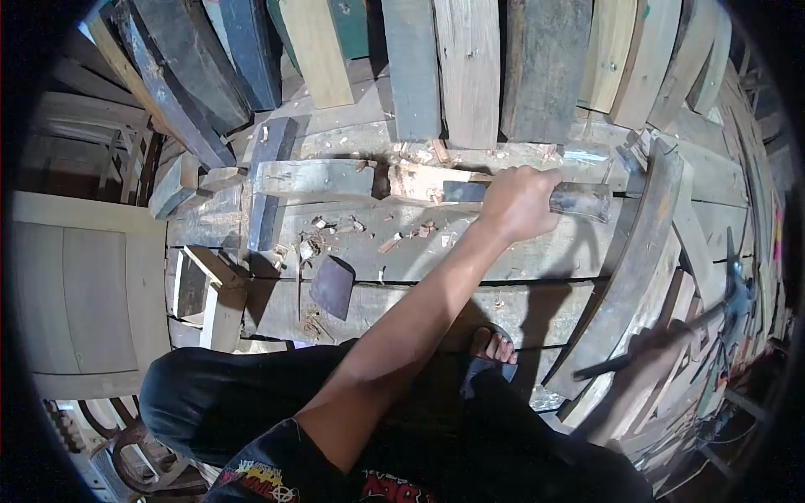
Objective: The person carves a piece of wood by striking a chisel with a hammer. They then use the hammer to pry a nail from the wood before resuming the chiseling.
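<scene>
My left hand [521, 203] is closed around a chisel [583, 199], whose handle end sticks out to the right of my fist. Its broad, flat blade points left and lies against the freshly cut, pale part of a wooden block [323, 178]. A dark gap or notch shows near the block's middle. On the right, my right hand [658, 348], blurred by motion, grips a hammer [738, 295] by its handle. The hammer head is raised away from the chisel.
Wood chips [331, 225] and a dark flat piece [333, 287] lie on the planks. Upright boards [471, 75] line the back. A long curved timber [629, 272] stands between my hands. My foot [493, 345] rests near the planks; a small wooden frame [222, 306] is left.
</scene>
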Tool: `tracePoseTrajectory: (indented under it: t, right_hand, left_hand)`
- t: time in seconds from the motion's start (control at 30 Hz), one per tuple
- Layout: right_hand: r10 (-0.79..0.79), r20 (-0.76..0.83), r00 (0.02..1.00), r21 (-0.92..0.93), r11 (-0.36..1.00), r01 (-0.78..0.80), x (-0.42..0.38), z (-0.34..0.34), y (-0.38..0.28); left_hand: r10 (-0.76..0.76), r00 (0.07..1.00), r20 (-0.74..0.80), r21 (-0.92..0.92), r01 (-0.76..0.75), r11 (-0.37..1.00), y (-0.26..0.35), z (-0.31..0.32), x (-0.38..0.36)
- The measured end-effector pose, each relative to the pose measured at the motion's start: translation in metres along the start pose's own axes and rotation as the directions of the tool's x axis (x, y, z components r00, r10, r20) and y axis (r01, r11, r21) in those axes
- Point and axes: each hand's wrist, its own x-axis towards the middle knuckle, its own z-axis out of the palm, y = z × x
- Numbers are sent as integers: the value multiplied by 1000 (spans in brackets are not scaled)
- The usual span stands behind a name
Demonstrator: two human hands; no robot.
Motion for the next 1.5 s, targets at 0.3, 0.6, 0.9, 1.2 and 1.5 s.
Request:
tracePoseTrajectory:
  t: [0.3, 0.6, 0.9, 1.2, 1.5]
  right_hand:
    - [303, 363, 881, -395, 907, -149, -44, 29, 19]
    - [61, 98, 993, -266, 963, -33, -18, 13, -54]
    - [217, 157, 963, -351, 924, -151, -28, 25, -38]
    - [-100, -125, 987, -208, 975, 73, 10, 14, -74]
    - [218, 345, 913, -408, 911, -64, 3, 23, 7]
  left_hand:
    - [-2, 1000, -16, 146, 5, 989, -53, -25, -26]
    - [117, 991, 66, -106, -110, 988, 46, -46, 9]
    - [-33, 989, 143, -166, 57, 984, 5, -10, 32]
    - [1, 1000, 22, -144, 2, 990, 3, -2, 23]
    - [15, 1000, 0, -107, -15, 994, 2, -3, 21]
